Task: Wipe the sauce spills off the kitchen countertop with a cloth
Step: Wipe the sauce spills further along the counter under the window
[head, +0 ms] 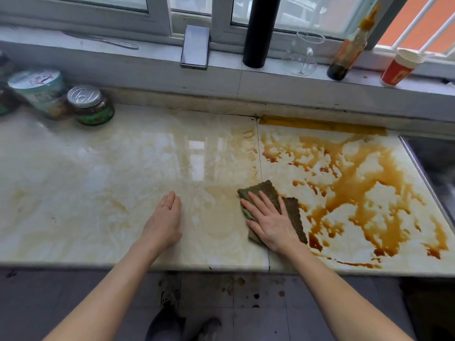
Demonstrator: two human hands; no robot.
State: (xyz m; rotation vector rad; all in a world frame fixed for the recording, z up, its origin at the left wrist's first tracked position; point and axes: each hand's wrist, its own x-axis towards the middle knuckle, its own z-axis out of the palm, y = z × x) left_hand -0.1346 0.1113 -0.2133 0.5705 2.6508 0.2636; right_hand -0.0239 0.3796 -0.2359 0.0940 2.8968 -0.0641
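Brown sauce spills (354,190) spread in streaks and pools over the right half of the pale marble countertop (98,183). A dark green cloth (290,210) lies flat at the spill's left edge, near the front of the counter. My right hand (269,222) presses flat on the cloth, fingers spread and pointing away to the left. My left hand (165,220) rests on its edge on the bare counter left of the cloth, fingers together, holding nothing. The left half of the counter shows only faint yellowish smears.
Jars and a tin-lidded can (89,104) stand at the back left. On the window sill stand a phone (195,48), a black cylinder (261,30), a glass (304,55), a sauce bottle (349,50) and a red paper cup (400,67). A sink edge (423,173) borders the right.
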